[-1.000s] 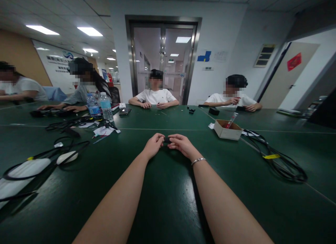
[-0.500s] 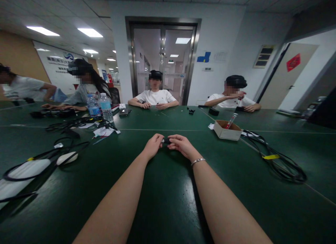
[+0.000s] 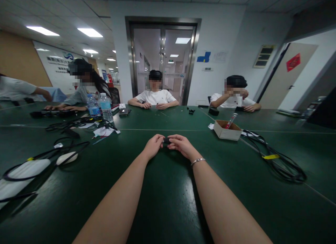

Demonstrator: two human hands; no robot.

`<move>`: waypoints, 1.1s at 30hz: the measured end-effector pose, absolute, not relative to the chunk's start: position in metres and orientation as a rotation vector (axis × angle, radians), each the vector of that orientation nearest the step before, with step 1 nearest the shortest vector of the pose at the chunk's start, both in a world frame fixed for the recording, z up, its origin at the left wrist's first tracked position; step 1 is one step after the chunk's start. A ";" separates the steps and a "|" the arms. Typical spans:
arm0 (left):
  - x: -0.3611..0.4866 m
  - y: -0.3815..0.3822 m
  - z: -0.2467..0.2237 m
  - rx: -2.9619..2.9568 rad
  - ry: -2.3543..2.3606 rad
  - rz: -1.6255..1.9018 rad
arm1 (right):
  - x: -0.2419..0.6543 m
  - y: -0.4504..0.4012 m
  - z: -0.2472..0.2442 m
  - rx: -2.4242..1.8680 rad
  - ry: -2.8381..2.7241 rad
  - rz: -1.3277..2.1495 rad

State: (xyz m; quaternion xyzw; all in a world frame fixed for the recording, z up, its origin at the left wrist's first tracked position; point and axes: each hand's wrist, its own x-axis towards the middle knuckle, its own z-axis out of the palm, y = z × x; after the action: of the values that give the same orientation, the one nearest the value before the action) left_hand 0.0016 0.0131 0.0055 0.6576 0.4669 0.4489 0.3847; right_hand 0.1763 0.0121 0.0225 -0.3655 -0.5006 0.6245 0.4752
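Observation:
Over the green table [image 3: 168, 188], a small dark object [image 3: 166, 141] spans the gap between my two hands. It looks black, with a shiny spot near its left end; its kind is too small to make out. My left hand [image 3: 154, 146] is closed on the left end, thumb and fingers pinched together. The other end sits in the pinch of my right hand [image 3: 181, 144], which has a silver bangle on its wrist. My fingers hide both ends of the object.
Right of my hands stands a small open box [image 3: 228, 132] near a coiled black cable [image 3: 283, 167]. Water bottles [image 3: 105, 107], papers [image 3: 104, 131], more cables and a white mouse [image 3: 67, 158] lie to the left. Several people sit around the table.
My hands stay in place; the small object's shiny spot shows less than before. At the right, a person's raised hand has moved in front of the face. The person at far left has leaned outward.

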 end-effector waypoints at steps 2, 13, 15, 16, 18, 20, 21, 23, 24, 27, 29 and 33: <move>0.001 0.013 0.005 1.698 1.198 1.168 | 0.176 0.012 0.023 -0.895 -1.223 1.523; 0.002 0.014 0.005 1.687 1.182 1.163 | 0.176 0.013 0.022 -0.898 -1.231 1.529; 0.003 0.014 0.005 1.699 1.188 1.165 | 0.176 0.014 0.021 -0.889 -1.230 1.526; 0.003 0.014 0.005 1.706 1.205 1.176 | 0.177 0.014 0.020 -0.885 -1.229 1.525; 0.004 0.013 0.007 1.692 1.228 1.185 | 0.177 0.015 0.019 -0.885 -1.231 1.523; 0.004 0.012 0.008 1.676 1.223 1.174 | 0.177 0.015 0.020 -0.890 -1.237 1.524; 0.004 0.011 0.009 1.676 1.216 1.174 | 0.177 0.014 0.020 -0.892 -1.237 1.522; 0.003 0.011 0.010 1.695 1.216 1.187 | 0.177 0.014 0.021 -0.898 -1.234 1.518; 0.003 0.010 0.010 1.703 1.220 1.195 | 0.177 0.014 0.021 -0.901 -1.233 1.516; 0.003 0.010 0.011 1.698 1.206 1.217 | 0.177 0.013 0.021 -0.908 -1.231 1.523; 0.002 0.010 0.010 1.700 1.192 1.237 | 0.177 0.013 0.021 -0.900 -1.231 1.530; 0.002 0.014 0.005 1.719 1.182 1.221 | 0.177 0.014 0.020 -0.876 -1.258 1.550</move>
State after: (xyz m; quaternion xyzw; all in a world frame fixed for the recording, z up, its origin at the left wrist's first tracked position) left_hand 0.0019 0.0136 0.0050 0.6649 0.4574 0.4724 0.3544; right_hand 0.1774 0.0143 0.0201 -0.3562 -0.5117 0.6304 0.4625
